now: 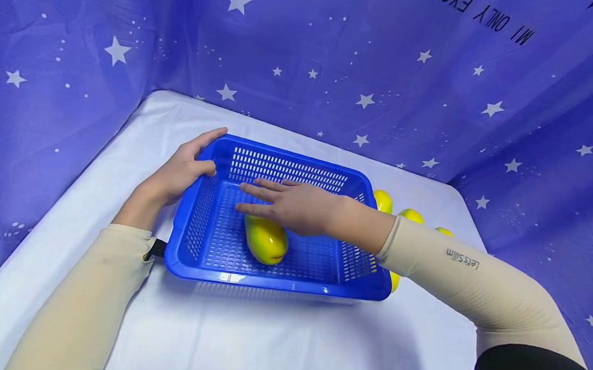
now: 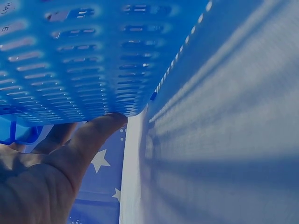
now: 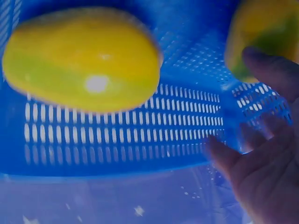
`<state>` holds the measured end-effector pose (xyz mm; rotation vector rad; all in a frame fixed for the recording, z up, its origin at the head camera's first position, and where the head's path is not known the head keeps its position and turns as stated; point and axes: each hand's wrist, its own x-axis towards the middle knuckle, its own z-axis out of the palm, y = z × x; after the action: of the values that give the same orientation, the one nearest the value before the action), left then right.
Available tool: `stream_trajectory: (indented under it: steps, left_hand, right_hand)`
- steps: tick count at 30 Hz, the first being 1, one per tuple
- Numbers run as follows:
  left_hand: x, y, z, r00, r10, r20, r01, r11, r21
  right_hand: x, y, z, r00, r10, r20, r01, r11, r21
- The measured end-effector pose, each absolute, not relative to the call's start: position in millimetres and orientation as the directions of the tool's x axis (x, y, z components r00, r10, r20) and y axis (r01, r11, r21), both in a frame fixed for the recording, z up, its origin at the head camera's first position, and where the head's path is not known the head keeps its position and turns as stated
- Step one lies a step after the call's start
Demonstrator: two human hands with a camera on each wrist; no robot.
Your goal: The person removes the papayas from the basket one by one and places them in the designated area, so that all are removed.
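Note:
A blue slotted plastic basket (image 1: 292,284) stands on the white-covered table. My left hand (image 1: 183,166) grips its far left corner, thumb over the rim and fingers along the outside; the left wrist view shows that hand (image 2: 51,172) against the basket's slotted wall (image 2: 79,70). Over the basket's interior hovers my right hand (image 1: 302,207), palm down with straight, spread fingers. Just below it, a yellow-green mango (image 1: 266,243) lies on the basket floor. In the right wrist view one mango (image 3: 84,60) looms close, and a second mango (image 3: 266,32) shows behind the thumb, hidden in the head view.
Several more mangoes (image 1: 411,215) lie on the table just right of the basket, partly covered by my right forearm. White cloth (image 1: 250,337) covers the table. A purple curtain with stars (image 1: 302,58) hangs behind and on both sides.

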<state>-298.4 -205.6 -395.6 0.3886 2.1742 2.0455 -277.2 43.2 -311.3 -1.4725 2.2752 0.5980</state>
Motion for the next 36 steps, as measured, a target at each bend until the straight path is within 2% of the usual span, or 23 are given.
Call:
stream_trajectory:
  steps: [2, 4, 6, 10, 18, 26, 36]
  left_hand:
    - [-299.1, -204.1, -394.4, -0.959, 0.273, 0.083, 0.101, 0.053, 0.993]
    - [-300.1, -203.5, -394.3, -0.959, 0.268, 0.088, 0.106, 0.051, 0.993]
    - [-300.6, -204.1, -394.9, -0.96, 0.263, 0.091, 0.109, 0.056, 0.992]
    - [-300.9, -206.5, -395.9, -0.963, 0.253, 0.089, 0.112, 0.076, 0.991]
    - [-300.8, -207.7, -397.6, -0.964, 0.254, 0.08, 0.099, 0.059, 0.993]
    - [-299.5, -205.6, -399.7, -0.964, 0.255, 0.073, 0.084, 0.035, 0.996]
    - [-297.7, -208.8, -396.7, -0.966, 0.252, 0.061, 0.065, 0.006, 0.998]
  right_hand:
    - [-276.9, 47.1, -306.0, -0.458, -0.727, -0.511, -0.847, 0.532, 0.003]
    - [-276.2, 49.2, -302.6, -0.498, -0.698, -0.515, -0.745, 0.648, -0.158]
    - [-275.7, 49.7, -302.9, -0.49, -0.691, -0.531, -0.663, 0.691, -0.287]
    - [-273.8, 47.2, -310.7, -0.45, -0.71, -0.542, -0.582, 0.693, -0.425]
    - [-274.1, 39.8, -326.0, -0.404, -0.738, -0.54, -0.466, 0.674, -0.573]
    - [-277.3, 38.1, -345.1, -0.393, -0.804, -0.446, -0.459, 0.592, -0.663]
    - [-280.6, 37.1, -357.4, -0.363, -0.843, -0.397, -0.432, 0.53, -0.73]
